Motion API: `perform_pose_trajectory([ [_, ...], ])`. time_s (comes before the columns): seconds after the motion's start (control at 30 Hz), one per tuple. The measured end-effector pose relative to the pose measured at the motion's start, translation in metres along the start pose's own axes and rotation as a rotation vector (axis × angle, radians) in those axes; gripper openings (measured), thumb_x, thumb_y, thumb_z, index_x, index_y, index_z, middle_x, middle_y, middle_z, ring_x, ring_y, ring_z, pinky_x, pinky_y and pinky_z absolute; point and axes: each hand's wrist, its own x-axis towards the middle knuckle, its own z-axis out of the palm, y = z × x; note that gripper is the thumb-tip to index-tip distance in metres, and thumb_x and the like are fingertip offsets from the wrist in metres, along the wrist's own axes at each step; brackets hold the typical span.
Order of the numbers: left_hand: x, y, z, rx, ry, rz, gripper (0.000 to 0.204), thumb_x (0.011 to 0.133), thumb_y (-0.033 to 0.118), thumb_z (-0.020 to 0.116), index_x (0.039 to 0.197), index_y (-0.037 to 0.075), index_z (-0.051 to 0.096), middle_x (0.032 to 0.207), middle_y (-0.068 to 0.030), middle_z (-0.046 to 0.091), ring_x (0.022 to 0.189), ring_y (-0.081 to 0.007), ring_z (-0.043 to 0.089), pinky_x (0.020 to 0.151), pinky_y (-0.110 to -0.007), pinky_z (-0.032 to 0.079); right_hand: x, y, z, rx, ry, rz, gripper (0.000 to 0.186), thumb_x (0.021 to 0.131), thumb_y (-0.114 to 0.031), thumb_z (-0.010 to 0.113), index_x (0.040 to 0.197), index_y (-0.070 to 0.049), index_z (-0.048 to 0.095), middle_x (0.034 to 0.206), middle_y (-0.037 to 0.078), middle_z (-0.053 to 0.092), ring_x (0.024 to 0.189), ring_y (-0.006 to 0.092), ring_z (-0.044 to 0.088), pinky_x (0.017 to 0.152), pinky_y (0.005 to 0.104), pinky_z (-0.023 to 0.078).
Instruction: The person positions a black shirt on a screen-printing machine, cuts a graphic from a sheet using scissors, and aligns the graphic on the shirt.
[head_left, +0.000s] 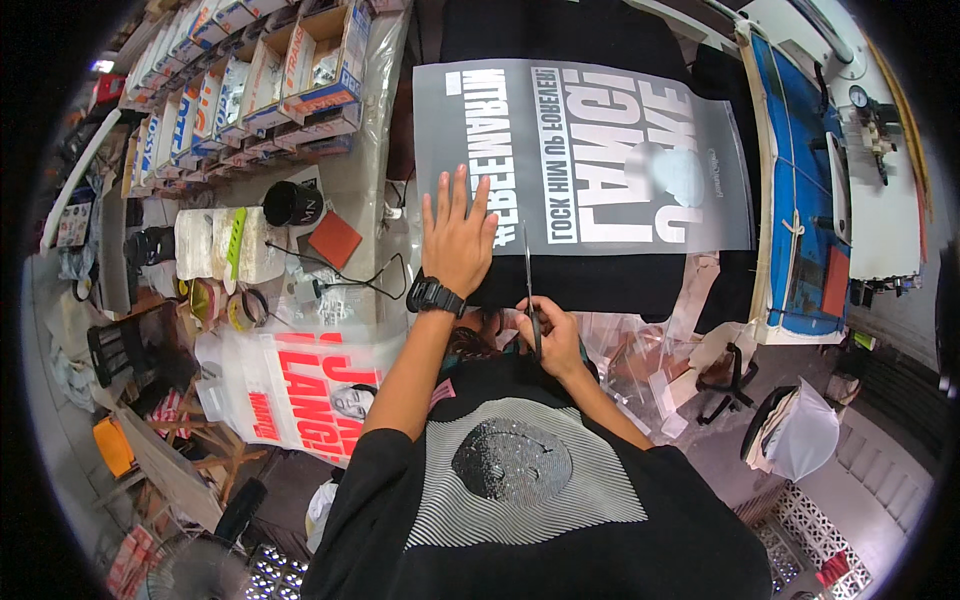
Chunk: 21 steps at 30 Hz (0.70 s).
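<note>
A translucent grey printed sheet [735, 170] with white lettering lies over black fabric [580, 285]. My left hand [460, 230], with a black watch on the wrist, rests flat on the sheet's left part, fingers extended over the lettering. My right hand [548, 335] grips black-handled scissors [528, 270] just below the sheet's lower edge. The blades point up into the sheet, right of my left hand, between two columns of lettering.
Left are box shelves [240, 100], a black cup [292, 204], an orange-red square [335, 238], cables and a red-printed sheet [285, 390]. Right is a press machine [880, 170] beside a blue board [795, 110]. Scraps [660, 390] and an office chair [725, 385] sit below.
</note>
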Motion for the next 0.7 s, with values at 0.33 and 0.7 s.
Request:
perform_pose_trajectory([
  [0.33,-0.002,-0.004,0.003,-0.001,-0.008,-0.001,0.052,0.105,0.038,0.034,0.154,0.019,0.034,0.16,-0.0168,0.027,0.147,-0.039,0.024,0.116,-0.058,0.02,-0.002,0.002,0.006,-0.042,0.033,0.004,0.021,0.09,-0.016,0.069,0.098,0.002,0.064,0.058,-0.001,0.054,0.049,0.0036,0.048,0.046,0.023,0.035],
  [0.7,-0.002,-0.003,0.003,-0.043,-0.016,-0.006,0.054,0.104,0.038,0.039,0.154,0.018,0.034,0.161,-0.016,0.025,0.148,-0.0384,0.023,0.117,-0.058,0.018,-0.006,0.003,0.012,-0.039,0.061,0.003,0.02,0.092,-0.016,0.068,0.1,0.002,0.064,0.057,-0.001,0.055,0.048,0.0041,0.051,0.045,0.0234,0.038],
])
